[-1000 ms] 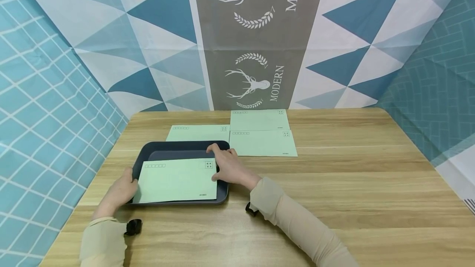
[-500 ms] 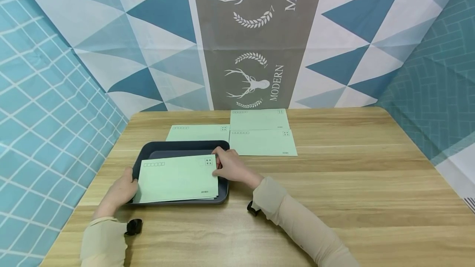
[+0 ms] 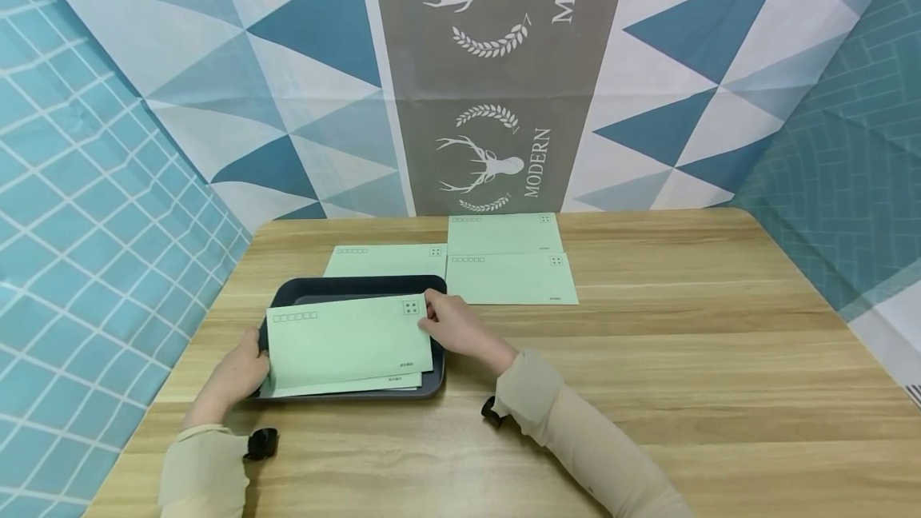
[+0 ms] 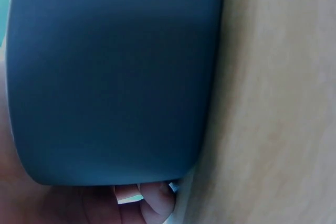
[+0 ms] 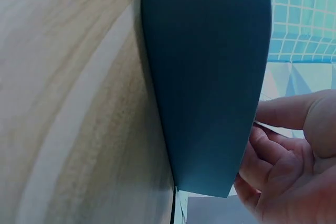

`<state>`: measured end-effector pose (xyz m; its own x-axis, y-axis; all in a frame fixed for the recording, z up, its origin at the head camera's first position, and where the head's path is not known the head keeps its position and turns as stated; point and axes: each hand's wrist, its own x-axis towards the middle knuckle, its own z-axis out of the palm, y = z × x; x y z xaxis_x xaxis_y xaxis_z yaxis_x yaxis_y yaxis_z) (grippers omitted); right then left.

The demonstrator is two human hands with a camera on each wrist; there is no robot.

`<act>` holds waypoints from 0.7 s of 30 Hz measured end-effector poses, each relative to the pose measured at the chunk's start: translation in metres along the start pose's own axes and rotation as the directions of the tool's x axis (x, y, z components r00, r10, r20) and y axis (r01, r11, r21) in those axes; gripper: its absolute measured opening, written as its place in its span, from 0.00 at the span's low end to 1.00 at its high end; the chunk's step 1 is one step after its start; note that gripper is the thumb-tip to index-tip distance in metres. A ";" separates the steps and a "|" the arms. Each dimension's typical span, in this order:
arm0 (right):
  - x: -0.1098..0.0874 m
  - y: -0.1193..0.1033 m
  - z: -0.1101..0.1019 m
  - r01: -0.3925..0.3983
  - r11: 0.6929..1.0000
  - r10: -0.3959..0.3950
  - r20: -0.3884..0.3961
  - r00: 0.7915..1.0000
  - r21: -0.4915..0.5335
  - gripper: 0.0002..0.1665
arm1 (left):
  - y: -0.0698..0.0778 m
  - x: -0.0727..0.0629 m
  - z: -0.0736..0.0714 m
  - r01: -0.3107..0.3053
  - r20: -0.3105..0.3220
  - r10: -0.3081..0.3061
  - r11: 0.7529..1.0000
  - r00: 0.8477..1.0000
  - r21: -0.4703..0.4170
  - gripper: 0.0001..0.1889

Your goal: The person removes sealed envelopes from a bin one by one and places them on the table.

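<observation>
A dark grey tray [image 3: 345, 286] stands on the left half of the table. My left hand [image 3: 233, 378] holds its left end; in the left wrist view, curled fingers [image 4: 157, 200] show just past the tray wall [image 4: 115, 87]. With thumb and fingers my right hand [image 3: 460, 330] pinches the right edge of a pale green envelope [image 3: 345, 346], whose right side is raised at a slant over the tray. Beneath it lies at least one more pale green envelope [image 3: 388, 381], mostly covered. In the right wrist view, the right hand [image 5: 286, 161] is beside the tray's outer wall [image 5: 207, 77].
Behind the tray lies a pale green envelope [image 3: 381, 258], partly hidden by the rim. To its right are two more, a rear envelope [image 3: 504, 234] and a front envelope [image 3: 511, 282]. The wooden table [image 3: 683, 342] extends right; a patterned cloth [image 3: 338, 102] hangs behind.
My right hand has closed on the top envelope's right edge and lifted it, shifting it slightly up and right off the envelope below. The left hand stays at the tray's left end.
</observation>
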<state>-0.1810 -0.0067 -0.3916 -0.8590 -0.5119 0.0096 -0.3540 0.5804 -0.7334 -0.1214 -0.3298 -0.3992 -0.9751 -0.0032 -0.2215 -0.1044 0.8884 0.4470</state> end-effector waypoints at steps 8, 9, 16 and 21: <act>-0.004 0.001 -0.004 -0.017 0.996 0.028 -0.124 0.992 0.086 0.05 | -0.001 -0.001 0.001 -0.010 -0.020 0.009 1.000 1.000 -0.021 0.13; -0.004 0.001 -0.004 -0.020 0.994 0.034 -0.135 0.990 0.106 0.04 | -0.001 -0.001 0.001 -0.011 -0.021 0.011 1.000 1.000 -0.026 0.12; -0.009 0.004 -0.008 -0.048 0.971 0.079 -0.126 0.989 0.232 0.06 | -0.003 -0.001 0.001 -0.024 -0.026 0.024 1.000 0.999 -0.017 0.08; -0.012 0.009 -0.013 -0.028 0.956 0.071 -0.138 0.988 0.291 0.07 | -0.003 0.000 0.000 -0.031 -0.022 0.031 0.999 0.999 -0.009 0.08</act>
<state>-0.1785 0.0124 -0.3893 -0.9248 -0.3769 0.0509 -0.2064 0.3851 -0.8995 -0.1208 -0.3320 -0.4006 -0.9819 0.0141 -0.1888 -0.0761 0.8837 0.4618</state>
